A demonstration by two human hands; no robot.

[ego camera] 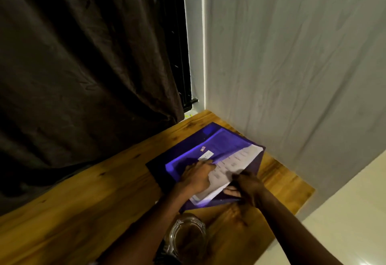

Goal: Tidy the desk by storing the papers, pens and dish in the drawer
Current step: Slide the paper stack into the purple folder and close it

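Tucking papers point(229, 166) into the purple folder point(211, 139)
Left hand point(196, 178) presses them flat, right hand point(248, 185) pinches their edge; square the sheets fully inside

Purple folder point(211, 142) lies open on wooden tabletop point(83, 212), papers point(234, 165) inside. Left hand point(196, 178) presses flat on the papers. Right hand point(248, 185) grips the papers' near edge. Glass dish point(188, 237) just beside the folder, near side. Dark curtain point(83, 66) left, white wall point(292, 55) right.
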